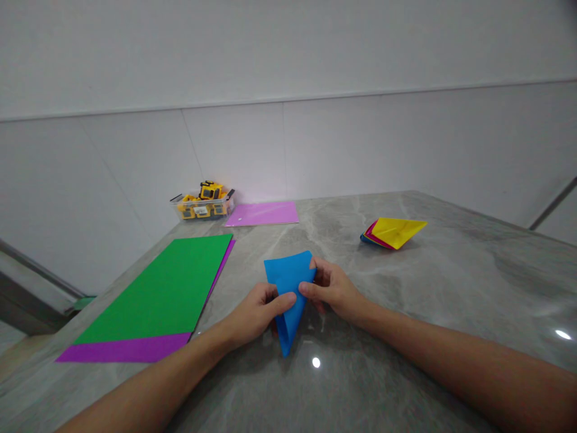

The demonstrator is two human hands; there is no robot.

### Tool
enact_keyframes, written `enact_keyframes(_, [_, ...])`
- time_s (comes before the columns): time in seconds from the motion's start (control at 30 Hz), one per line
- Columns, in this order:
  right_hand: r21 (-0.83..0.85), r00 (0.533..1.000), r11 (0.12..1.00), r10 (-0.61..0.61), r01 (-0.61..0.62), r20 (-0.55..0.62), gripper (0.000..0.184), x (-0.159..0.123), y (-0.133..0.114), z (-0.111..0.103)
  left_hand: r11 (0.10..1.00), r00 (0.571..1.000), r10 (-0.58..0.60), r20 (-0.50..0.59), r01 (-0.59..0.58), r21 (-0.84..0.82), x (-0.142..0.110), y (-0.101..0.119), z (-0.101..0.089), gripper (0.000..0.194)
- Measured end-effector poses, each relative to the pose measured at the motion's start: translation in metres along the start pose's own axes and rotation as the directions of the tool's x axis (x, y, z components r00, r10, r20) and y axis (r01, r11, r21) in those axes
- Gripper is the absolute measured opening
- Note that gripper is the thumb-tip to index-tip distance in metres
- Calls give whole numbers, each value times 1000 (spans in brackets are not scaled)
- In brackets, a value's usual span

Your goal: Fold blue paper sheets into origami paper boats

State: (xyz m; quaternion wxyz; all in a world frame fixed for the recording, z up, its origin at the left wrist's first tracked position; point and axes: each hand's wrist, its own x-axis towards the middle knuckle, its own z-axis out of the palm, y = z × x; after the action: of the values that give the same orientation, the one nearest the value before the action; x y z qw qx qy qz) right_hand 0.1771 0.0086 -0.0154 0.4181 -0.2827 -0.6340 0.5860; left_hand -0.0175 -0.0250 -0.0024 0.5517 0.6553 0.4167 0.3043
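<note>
A folded sheet of blue paper (289,273) is held just over the table in front of me, its narrow point toward me and its wide edge away. My left hand (264,307) grips its left side, thumb flat on the front face. On the right side, my right hand (331,287) pinches the paper, its thumb near the middle and the other fingers partly hidden behind. Near the lower point, a fold gapes a little. Farther off to the right lies a nest of folded papers (399,233), with yellow outermost and red and blue edges showing.
Large green sheets (157,288) lie on purple sheets (135,353) at the left. Behind them stands a clear plastic box (202,210) of yellow toy vehicles, beside a pink paper pack (264,213). The grey marble-patterned table (451,282) meets a white wall.
</note>
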Motion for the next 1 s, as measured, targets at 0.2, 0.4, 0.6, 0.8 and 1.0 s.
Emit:
enact_keyframes(0.2, [-89, 998, 994, 63, -65, -30, 41, -2, 2, 0, 999, 998, 29, 59, -31, 34, -1, 0, 2, 51])
enact_keyframes(0.4, [-3, 973, 993, 118, -121, -198, 64, -4, -6, 13, 1000, 999, 21, -35, -21, -2, 1, -1, 10, 60])
enact_keyframes(0.6, [203, 952, 960, 234, -194, -198, 84, -3, -6, 20, 999, 991, 50, -122, -49, 10, 2, -7, 17, 60])
enact_keyframes(0.8, [203, 973, 971, 162, -128, -164, 77, -5, -9, 15, 989, 978, 101, -183, -119, -91, 8, -1, 10, 39])
enact_keyframes(1.0, [60, 989, 991, 125, -120, -84, 78, -8, -11, 11, 995, 993, -22, -118, 10, -101, 9, 5, -3, 42])
